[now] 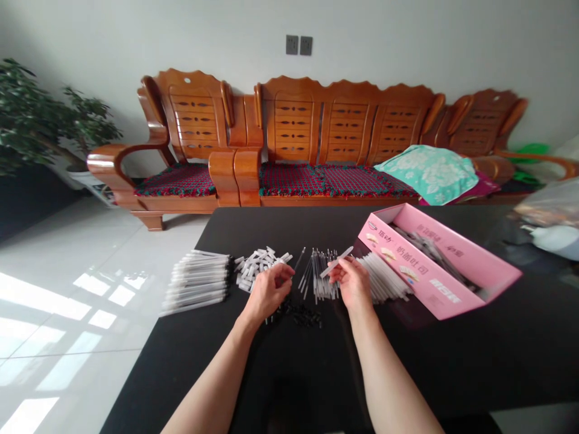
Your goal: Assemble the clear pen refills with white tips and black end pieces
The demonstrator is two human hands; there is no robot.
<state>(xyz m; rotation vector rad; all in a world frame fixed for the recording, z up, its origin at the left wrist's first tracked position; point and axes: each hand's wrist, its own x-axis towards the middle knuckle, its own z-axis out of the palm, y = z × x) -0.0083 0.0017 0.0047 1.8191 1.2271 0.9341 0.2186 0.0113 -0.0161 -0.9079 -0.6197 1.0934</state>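
Between the thumb and fingers of my right hand (353,280) is a translucent white pen barrel (337,261), slanting up to the right. My left hand (269,289) has its fingers drawn together; whether something small is in them cannot be made out. Beside it lies a heap of white pen caps (257,263). Pen refills (320,271) are bunched between the hands, with one refill (300,259) apart from them. More pen barrels (384,278) lie just right of my right hand. Small black pen parts (306,316) are scattered nearer to me.
Capped pens (199,277) lie in a stack at the black table's (307,380) left side. A pink box (441,265) holding grey pens stands at the right. A plastic bag (549,208) is at the far right. Behind the table runs a wooden sofa (294,120).
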